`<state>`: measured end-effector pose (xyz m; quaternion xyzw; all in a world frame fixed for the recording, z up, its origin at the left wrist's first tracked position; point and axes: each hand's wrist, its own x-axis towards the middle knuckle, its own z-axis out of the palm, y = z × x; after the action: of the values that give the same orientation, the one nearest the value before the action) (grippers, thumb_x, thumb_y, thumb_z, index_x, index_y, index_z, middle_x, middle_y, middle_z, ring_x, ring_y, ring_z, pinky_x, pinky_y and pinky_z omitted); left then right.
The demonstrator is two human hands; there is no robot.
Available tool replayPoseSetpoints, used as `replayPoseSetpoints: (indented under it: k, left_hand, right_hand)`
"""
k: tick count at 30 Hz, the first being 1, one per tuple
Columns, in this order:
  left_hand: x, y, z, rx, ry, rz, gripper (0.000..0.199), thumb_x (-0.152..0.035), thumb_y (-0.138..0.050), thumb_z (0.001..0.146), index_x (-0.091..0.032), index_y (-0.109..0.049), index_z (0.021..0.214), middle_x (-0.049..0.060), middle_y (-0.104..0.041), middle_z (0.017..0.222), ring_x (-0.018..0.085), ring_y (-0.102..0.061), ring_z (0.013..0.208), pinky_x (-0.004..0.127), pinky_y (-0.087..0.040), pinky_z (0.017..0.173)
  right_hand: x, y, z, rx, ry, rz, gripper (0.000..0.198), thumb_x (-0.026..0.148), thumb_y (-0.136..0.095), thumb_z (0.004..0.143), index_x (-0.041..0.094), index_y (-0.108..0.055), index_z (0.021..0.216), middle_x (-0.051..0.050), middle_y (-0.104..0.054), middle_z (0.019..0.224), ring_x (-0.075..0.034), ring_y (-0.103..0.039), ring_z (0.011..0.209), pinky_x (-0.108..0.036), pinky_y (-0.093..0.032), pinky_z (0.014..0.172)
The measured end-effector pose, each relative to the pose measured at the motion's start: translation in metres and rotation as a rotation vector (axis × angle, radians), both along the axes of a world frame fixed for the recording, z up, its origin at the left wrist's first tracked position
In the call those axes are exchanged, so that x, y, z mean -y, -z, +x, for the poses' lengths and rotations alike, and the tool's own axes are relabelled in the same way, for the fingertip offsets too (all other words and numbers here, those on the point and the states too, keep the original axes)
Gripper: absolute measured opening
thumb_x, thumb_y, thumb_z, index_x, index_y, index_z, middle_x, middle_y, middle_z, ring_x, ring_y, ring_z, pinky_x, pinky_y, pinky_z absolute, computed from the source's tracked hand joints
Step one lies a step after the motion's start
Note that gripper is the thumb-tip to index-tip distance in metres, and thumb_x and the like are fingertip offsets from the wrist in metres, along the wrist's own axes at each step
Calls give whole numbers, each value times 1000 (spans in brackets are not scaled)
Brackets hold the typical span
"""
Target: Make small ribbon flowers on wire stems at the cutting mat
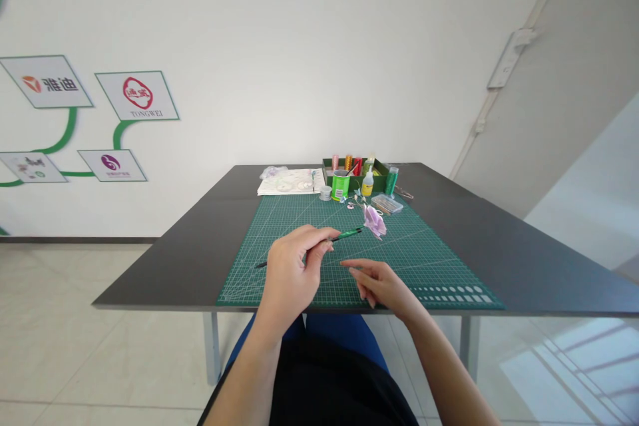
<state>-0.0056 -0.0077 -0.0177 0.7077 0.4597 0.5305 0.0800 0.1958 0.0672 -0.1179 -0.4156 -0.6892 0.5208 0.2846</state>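
Observation:
My left hand is closed in a pinch around the thin stem of a pale purple artificial flower. The stem is dark, with a green stretch just past my fingertips. Its dark far end shows to the left, behind my hand. The bloom points to the right, above the mat. My right hand hovers lower right of the stem, apart from it. Its index finger stretches left and the other fingers are loosely bent. I see nothing held in it; a fine thread could be too thin to make out.
A green cutting mat covers the middle of the dark table. Behind it stand a green can, a glue bottle, a green spool and a box of thread spools. White papers and a clear case lie nearby.

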Motion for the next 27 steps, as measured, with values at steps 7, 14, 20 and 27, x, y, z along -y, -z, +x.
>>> replayPoseSetpoints:
  k: [7,14,20,27]
  left_hand:
    - [-5,2,-2,0,-27,-8,24,-14,-55,95,-22,-77,101,3,-75,84,16,-69,76,24,-52,68]
    - [-7,2,-2,-35,-40,-9,24,-14,-54,96,-22,-76,102,3,-75,85,16,-69,78,25,-51,68]
    - [-5,2,-1,-62,-75,-31,25,-12,-55,94,-22,-76,102,2,-74,84,15,-68,75,24,-48,65]
    - [-5,3,-6,-47,-86,-29,26,-10,-55,93,-23,-76,102,2,-75,87,15,-69,80,24,-49,68]
  right_hand:
    - [2,-15,21,396,643,582,32,35,-55,92,15,-73,109,-12,-73,89,-23,-64,68,-38,-50,69]
    - [52,-55,-22,-296,254,299,48,48,-64,91,21,-62,131,-14,-70,123,-13,-61,59,-31,-55,53]
    - [55,-55,-46,-555,48,82,59,46,-71,87,25,-53,140,-12,-73,110,-12,-61,54,-24,-47,41]
    - [57,-54,-46,-532,76,16,52,47,-64,93,16,-60,134,8,-49,46,-7,-37,36,-19,-28,37]
